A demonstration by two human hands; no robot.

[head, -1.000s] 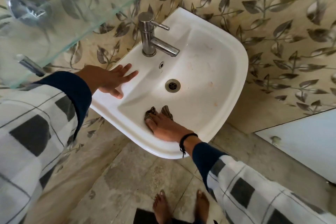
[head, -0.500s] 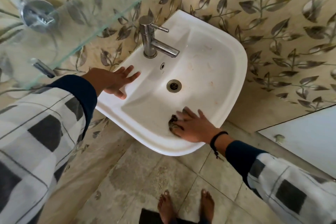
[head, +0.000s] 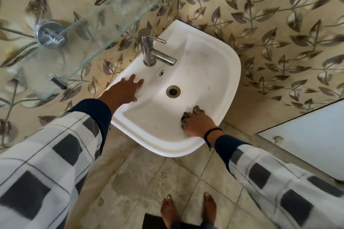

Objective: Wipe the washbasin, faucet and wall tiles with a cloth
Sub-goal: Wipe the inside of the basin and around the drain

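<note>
- Since the cloth [head: 186,117] is a small, dark, crumpled rag, expect it to be light, soft and floppy. Most of it sits under the right hand [head: 198,123], with wads showing past the fingertips.
- Right hand: palm down, fingers curled over the cloth, pressing it onto the inner wall of the washbasin [head: 232,80].
- Left hand [head: 126,90]: flat, fingers spread, holding nothing, resting on the basin ledge. Looks like a brace.
- Faucet [head: 149,50] stands just beyond the left fingertips; drain [head: 173,91] lies between the two hands.
- Glazed ceramic is rigid and probably slick, so the rag should slide easily. Bunch it under the palm, not by a corner.
- Chrome faucet is stiff and fixed: wrap the cloth round its body and spout.
- Brownish marks sit in the bowl beyond the right hand; leaf-pattern wall tiles [head: 279,33] lie past both hands.
</note>
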